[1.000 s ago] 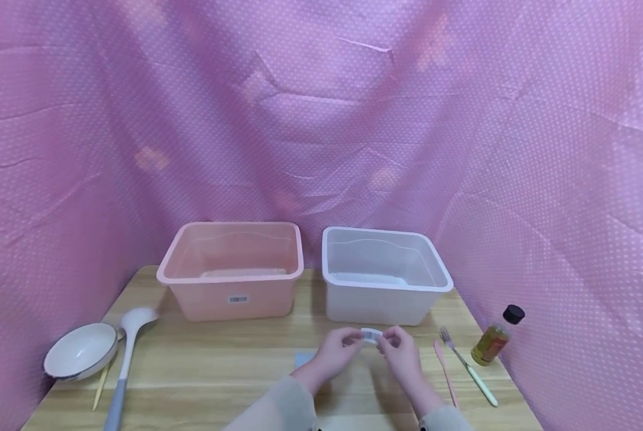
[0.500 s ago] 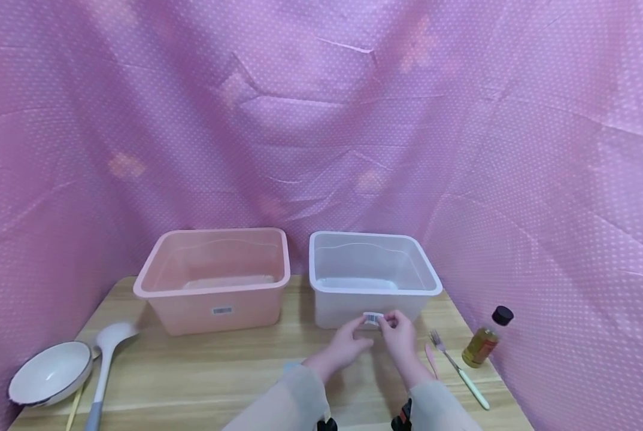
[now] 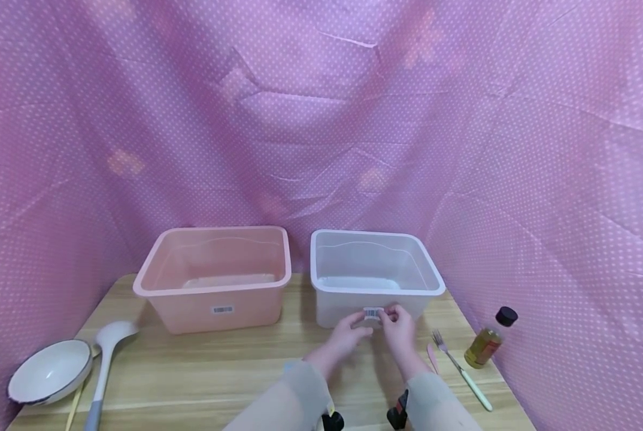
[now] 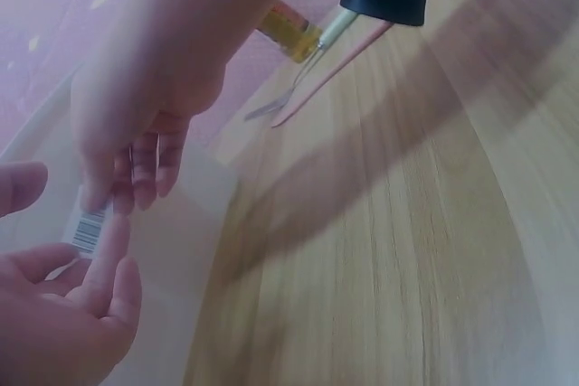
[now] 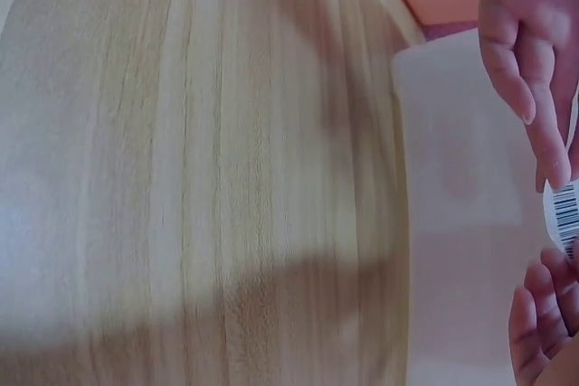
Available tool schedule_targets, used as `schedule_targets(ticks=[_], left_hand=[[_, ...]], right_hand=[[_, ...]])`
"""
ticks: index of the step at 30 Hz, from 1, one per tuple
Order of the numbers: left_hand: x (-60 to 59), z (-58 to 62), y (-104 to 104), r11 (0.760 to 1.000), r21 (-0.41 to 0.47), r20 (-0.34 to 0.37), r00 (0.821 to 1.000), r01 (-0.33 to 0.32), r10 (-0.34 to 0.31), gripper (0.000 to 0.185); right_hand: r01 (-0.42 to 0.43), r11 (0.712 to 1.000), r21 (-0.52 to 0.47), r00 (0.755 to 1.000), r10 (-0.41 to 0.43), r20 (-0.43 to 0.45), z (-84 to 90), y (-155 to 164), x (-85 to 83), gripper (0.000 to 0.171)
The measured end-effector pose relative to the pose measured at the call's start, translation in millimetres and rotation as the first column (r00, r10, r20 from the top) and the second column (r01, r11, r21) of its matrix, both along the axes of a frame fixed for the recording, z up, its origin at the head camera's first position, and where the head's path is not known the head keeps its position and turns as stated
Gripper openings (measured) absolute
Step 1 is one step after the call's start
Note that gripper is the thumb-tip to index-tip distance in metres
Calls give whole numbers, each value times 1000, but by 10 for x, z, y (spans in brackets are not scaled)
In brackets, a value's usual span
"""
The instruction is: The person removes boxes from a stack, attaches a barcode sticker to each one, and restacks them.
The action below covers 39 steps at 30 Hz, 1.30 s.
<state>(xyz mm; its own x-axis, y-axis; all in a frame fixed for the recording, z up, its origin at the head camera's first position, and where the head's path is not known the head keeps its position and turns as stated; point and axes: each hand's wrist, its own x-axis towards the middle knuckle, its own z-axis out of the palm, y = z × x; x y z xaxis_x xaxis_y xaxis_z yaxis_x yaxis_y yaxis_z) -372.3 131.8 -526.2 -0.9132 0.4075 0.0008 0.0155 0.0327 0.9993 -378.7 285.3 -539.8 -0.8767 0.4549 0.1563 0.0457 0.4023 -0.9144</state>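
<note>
- White barcode label (image 3: 373, 313) sat flat against the front wall of the clear white bin (image 3: 332, 281), just below its rim, as I watched through the head camera.
- My left hand (image 3: 347, 335) lay at the label's left edge, fingertips on it; my right hand (image 3: 399, 326) was at its right edge, so the label lay between the two hands.
- From the left wrist camera I saw the label (image 4: 88, 229) between the left hand's (image 4: 54, 314) forefinger and the right hand's (image 4: 145, 88) downward-pointing fingertips; the left fingers were fairly straight and pressed against it.
- From the right wrist camera the label (image 5: 564, 210) showed at the frame's edge, with the left hand's (image 5: 534, 51) straight fingers touching its top and the right hand's (image 5: 547, 318) curled fingertips just under it; whether those pinched it or only pressed it I could not tell.
- Pink bin (image 3: 214, 281) stood just beside the white one on the wooden counter (image 3: 219, 371), carrying its own small label on the front.
- At the counter's left edge lay a white bowl (image 3: 49, 372) and a grey-handled ladle (image 3: 106, 359), touching or nearly so.
- To the right of my hands lay a fork (image 3: 458, 370) and a thin pink utensil (image 3: 432, 358), with a small bottle of yellow liquid (image 3: 487, 341) near the pink dotted cloth (image 3: 321, 120).
</note>
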Motion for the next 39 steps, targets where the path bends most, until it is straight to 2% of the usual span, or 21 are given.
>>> schedule_targets(ticks=[7, 12, 25, 33, 39], left_hand=[[19, 18, 5, 998, 55, 52, 998, 23, -26, 59], [21, 30, 11, 998, 55, 51, 998, 32, -34, 62], [-6, -7, 10, 999, -3, 53, 998, 44, -44, 65], [-5, 3, 19, 996, -82, 4, 1000, 23, -23, 64], [37, -8, -10, 989, -143, 41, 999, 32, -26, 67]], right_hand=[[18, 999, -31, 1000, -19, -14, 17, -59, -10, 8], [43, 998, -34, 999, -43, -11, -13, -97, -27, 9], [61, 998, -13, 998, -61, -6, -56, -153, -4, 10], [82, 996, 17, 997, -82, -14, -56, -181, -7, 11], [58, 998, -37, 998, -58, 10, -60, -169, -8, 13]])
